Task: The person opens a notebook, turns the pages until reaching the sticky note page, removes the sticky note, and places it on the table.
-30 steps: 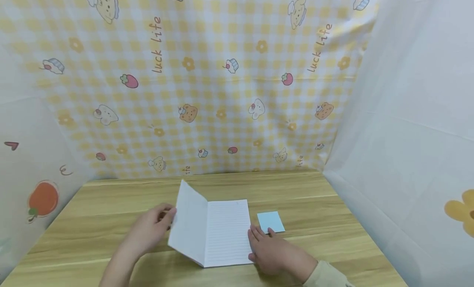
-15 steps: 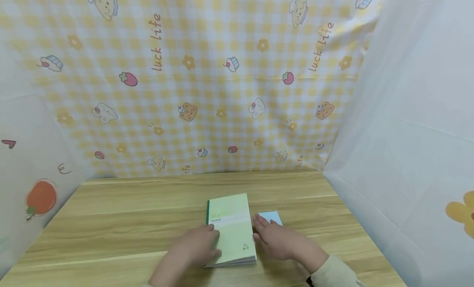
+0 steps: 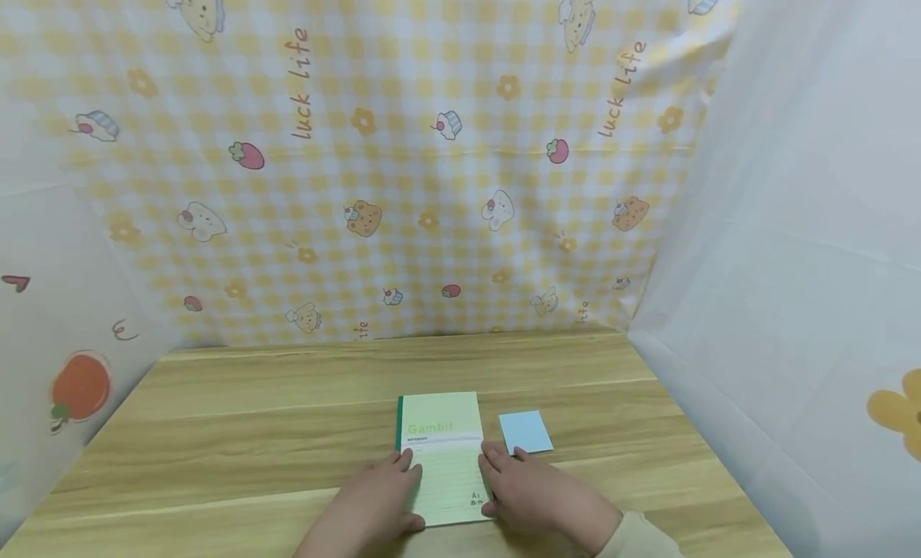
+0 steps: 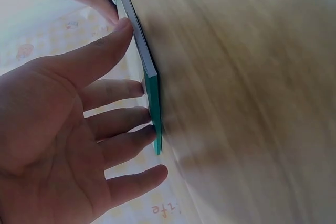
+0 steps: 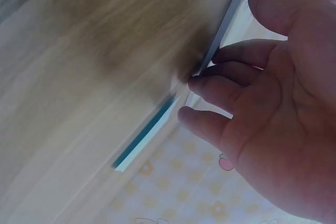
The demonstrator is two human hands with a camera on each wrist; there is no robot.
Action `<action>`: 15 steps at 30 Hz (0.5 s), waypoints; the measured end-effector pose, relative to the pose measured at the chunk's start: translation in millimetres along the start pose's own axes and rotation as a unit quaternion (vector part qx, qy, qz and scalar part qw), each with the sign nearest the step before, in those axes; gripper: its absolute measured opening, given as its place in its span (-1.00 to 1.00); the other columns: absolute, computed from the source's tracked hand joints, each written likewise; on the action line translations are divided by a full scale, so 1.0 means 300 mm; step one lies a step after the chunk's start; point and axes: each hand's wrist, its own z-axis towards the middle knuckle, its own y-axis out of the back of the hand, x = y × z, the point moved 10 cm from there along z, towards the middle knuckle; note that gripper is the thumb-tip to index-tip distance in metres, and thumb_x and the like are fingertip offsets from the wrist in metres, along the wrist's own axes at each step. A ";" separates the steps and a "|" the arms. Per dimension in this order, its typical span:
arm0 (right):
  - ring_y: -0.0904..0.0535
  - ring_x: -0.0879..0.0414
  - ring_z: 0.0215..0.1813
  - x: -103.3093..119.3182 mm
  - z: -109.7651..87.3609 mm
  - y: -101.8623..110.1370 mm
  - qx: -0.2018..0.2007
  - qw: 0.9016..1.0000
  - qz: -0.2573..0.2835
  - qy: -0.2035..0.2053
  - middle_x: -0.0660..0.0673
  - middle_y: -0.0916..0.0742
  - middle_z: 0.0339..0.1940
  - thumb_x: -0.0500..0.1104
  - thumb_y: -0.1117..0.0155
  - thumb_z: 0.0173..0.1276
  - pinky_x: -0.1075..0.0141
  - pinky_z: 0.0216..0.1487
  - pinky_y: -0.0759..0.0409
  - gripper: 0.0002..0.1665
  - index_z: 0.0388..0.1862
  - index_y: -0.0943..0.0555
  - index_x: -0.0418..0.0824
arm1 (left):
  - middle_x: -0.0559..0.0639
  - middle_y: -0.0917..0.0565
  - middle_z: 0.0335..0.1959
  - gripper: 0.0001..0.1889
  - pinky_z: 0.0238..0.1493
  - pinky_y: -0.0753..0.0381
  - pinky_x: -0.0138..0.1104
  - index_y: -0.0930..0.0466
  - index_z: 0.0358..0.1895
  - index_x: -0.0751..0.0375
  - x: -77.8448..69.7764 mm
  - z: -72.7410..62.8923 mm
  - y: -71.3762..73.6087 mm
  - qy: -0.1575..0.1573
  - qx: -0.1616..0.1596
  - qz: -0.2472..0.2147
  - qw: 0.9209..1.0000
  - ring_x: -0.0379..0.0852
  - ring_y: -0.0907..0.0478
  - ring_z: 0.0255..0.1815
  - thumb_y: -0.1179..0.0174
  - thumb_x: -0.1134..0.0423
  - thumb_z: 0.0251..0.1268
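A closed pale green notebook (image 3: 448,466) lies flat on the wooden table, its dark green spine (image 4: 153,98) to the left. My left hand (image 3: 377,498) touches the spine side, fingers extended, with the thumb at the near edge in the left wrist view. On the opposite long edge rests my right hand (image 3: 528,490), its fingers fairly straight against the pages' side. Just beyond the right fingertips sits a square light blue pad of sticky notes (image 3: 526,431), which shows a thin teal side (image 5: 143,132) in the right wrist view.
The wood-grain table (image 3: 273,414) runs back to a yellow checked cloth (image 3: 403,174) with cartoon prints. White cloth (image 3: 784,246) hangs along the right, and another printed white sheet (image 3: 57,246) along the left.
The notebook stood open to a lined page; my left hand has swung its cover over to the right, and it is now closed. The left hand has drawn back to the spine side.
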 end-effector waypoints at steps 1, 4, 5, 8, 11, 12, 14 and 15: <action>-0.35 0.02 0.70 0.004 0.000 0.002 0.000 1.000 -0.003 0.002 -0.22 -0.38 0.72 0.24 -0.14 0.63 -0.07 0.63 -0.46 -0.17 0.64 -0.37 -0.25 | 0.28 -0.62 0.44 -0.23 0.41 -0.61 0.20 -0.67 0.30 0.27 0.001 -0.002 -0.003 0.000 0.002 -0.003 1.000 0.29 -0.56 0.47 -0.55 -0.17 0.12; -0.35 0.02 0.71 0.014 -0.002 0.006 -0.003 1.000 -0.009 0.005 -0.24 -0.39 0.71 0.23 -0.15 0.64 -0.05 0.61 -0.49 -0.18 0.63 -0.38 -0.26 | 0.28 -0.62 0.44 -0.23 0.41 -0.60 0.21 -0.66 0.31 0.27 0.004 -0.005 -0.011 0.002 0.008 -0.011 1.000 0.28 -0.57 0.47 -0.55 -0.17 0.13; -0.34 0.01 0.71 0.015 -0.003 0.005 -0.003 1.000 -0.010 0.004 -0.24 -0.40 0.70 0.22 -0.15 0.64 -0.05 0.61 -0.49 -0.18 0.62 -0.38 -0.27 | 0.28 -0.62 0.44 -0.23 0.41 -0.60 0.21 -0.66 0.31 0.28 0.004 -0.005 -0.012 0.002 0.008 -0.013 1.000 0.29 -0.57 0.47 -0.55 -0.17 0.13; -0.33 0.01 0.71 0.016 -0.006 0.001 -0.004 1.000 -0.016 0.000 -0.23 -0.39 0.71 0.23 -0.15 0.64 -0.03 0.61 -0.50 -0.18 0.62 -0.38 -0.26 | 0.30 -0.61 0.45 -0.23 0.39 -0.61 0.22 -0.66 0.32 0.27 0.003 -0.007 -0.019 0.006 0.012 -0.020 1.000 0.31 -0.58 0.45 -0.55 -0.16 0.13; -0.29 0.00 0.73 0.018 -0.008 -0.004 -0.003 1.000 -0.018 0.000 -0.23 -0.37 0.72 0.23 -0.15 0.64 -0.01 0.63 -0.48 -0.17 0.63 -0.37 -0.26 | 0.32 -0.61 0.43 -0.24 0.36 -0.63 0.22 -0.67 0.30 0.27 0.000 -0.010 -0.017 0.008 0.011 -0.022 1.000 0.33 -0.59 0.43 -0.57 -0.15 0.11; -0.28 -0.01 0.74 0.019 -0.008 -0.004 -0.003 1.000 -0.019 0.000 -0.23 -0.36 0.73 0.24 -0.14 0.64 -0.01 0.64 -0.47 -0.17 0.64 -0.36 -0.26 | 0.32 -0.61 0.43 -0.24 0.35 -0.64 0.22 -0.67 0.30 0.27 0.000 -0.012 -0.015 0.008 0.010 -0.021 1.000 0.33 -0.60 0.42 -0.57 -0.15 0.11; -0.26 -0.02 0.75 0.019 -0.007 -0.003 -0.003 1.000 -0.018 0.001 -0.24 -0.35 0.73 0.24 -0.13 0.64 -0.01 0.64 -0.46 -0.17 0.64 -0.35 -0.26 | 0.33 -0.62 0.42 -0.24 0.35 -0.64 0.23 -0.68 0.29 0.28 -0.001 -0.014 -0.009 0.008 0.005 -0.020 1.000 0.33 -0.59 0.43 -0.57 -0.15 0.10; -0.26 -0.02 0.75 0.019 -0.005 -0.003 -0.002 1.000 -0.017 0.001 -0.24 -0.34 0.73 0.24 -0.12 0.65 -0.01 0.65 -0.46 -0.17 0.64 -0.35 -0.26 | 0.32 -0.62 0.42 -0.24 0.35 -0.64 0.23 -0.68 0.28 0.28 0.000 -0.015 -0.006 0.008 0.002 -0.021 1.000 0.33 -0.59 0.43 -0.58 -0.15 0.10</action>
